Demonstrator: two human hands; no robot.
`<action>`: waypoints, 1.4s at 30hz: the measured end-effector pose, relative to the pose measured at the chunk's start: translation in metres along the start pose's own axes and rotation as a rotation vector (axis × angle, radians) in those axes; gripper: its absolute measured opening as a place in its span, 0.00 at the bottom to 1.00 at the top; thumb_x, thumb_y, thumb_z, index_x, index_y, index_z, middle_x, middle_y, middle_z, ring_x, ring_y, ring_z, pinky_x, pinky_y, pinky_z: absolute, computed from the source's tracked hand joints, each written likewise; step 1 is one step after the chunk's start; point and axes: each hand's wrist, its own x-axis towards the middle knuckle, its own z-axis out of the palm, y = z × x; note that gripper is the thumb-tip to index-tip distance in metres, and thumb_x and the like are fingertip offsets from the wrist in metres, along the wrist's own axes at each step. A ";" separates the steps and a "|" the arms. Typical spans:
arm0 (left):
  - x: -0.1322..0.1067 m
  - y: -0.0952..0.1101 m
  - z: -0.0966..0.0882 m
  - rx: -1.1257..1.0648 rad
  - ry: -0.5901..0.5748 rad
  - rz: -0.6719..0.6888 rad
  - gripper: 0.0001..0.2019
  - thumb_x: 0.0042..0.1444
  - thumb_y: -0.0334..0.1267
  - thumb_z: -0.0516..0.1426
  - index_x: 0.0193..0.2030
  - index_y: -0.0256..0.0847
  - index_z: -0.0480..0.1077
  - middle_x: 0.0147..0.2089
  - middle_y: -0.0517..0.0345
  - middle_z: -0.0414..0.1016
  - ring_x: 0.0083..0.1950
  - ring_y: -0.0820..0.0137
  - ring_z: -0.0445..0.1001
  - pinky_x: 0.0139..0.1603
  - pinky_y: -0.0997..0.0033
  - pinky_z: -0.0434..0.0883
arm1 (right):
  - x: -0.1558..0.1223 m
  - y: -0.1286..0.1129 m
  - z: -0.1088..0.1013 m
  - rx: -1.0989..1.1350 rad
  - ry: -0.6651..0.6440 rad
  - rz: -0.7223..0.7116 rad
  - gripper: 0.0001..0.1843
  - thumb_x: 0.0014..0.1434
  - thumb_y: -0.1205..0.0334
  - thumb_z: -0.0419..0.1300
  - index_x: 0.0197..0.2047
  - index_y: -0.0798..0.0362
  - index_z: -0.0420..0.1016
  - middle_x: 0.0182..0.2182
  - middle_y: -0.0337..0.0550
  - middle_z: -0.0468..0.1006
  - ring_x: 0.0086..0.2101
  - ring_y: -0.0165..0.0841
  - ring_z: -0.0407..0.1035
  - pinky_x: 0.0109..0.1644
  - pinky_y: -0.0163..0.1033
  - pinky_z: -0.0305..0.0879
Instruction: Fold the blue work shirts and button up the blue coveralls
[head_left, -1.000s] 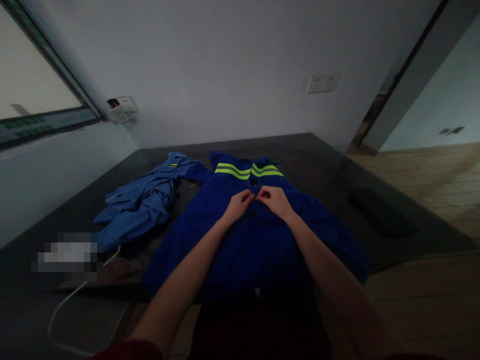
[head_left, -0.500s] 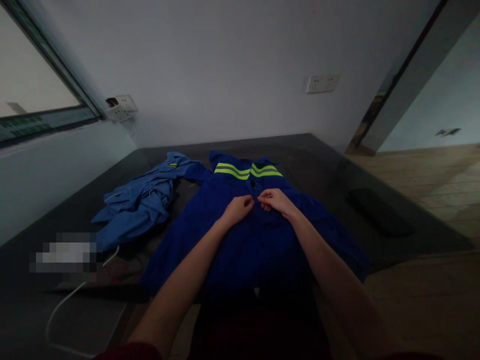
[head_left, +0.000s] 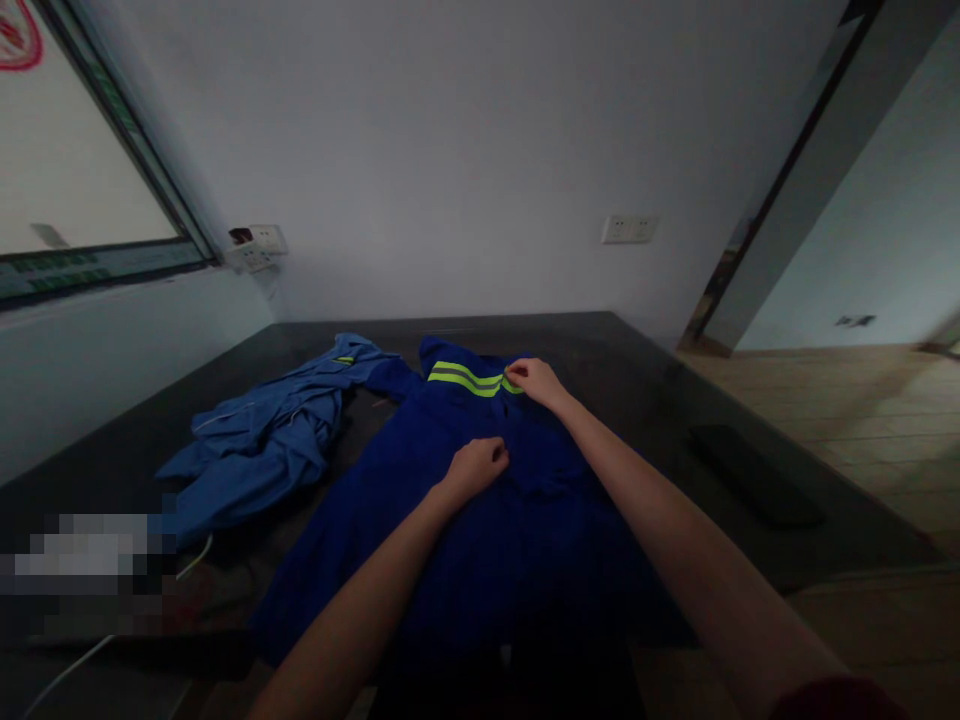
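A dark blue work jacket (head_left: pixel 450 425) with yellow-green and grey reflective bands lies spread on the dark table, its collar end toward the wall. My left hand (head_left: pixel 477 468) rests near the middle of the jacket's front, fingers curled in a pinch on the cloth. Higher up, at the reflective band beside the centre line, my right hand (head_left: pixel 537 382) pinches the jacket's front, covering part of the band. Whatever small part lies between its fingertips is too dark to make out.
A lighter blue garment (head_left: pixel 274 425) lies crumpled on the left of the table (head_left: pixel 622 370). A flat black object (head_left: pixel 754 475) is at the right. A white cable (head_left: pixel 75 668) runs at lower left. Sockets (head_left: pixel 630 229) are on the wall behind.
My right hand has moved up the jacket's front, away from my left hand, to the reflective band. My left hand stays pinched lower on the front. The view has tilted up.
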 end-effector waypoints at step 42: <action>0.003 -0.002 -0.004 -0.488 -0.137 -0.002 0.12 0.56 0.36 0.49 0.22 0.39 0.55 0.21 0.67 0.54 0.25 0.77 0.54 0.26 0.74 0.49 | 0.112 0.054 0.058 -0.483 -0.379 -0.005 0.18 0.57 0.52 0.61 0.49 0.47 0.72 0.47 0.45 0.77 0.45 0.37 0.72 0.40 0.34 0.63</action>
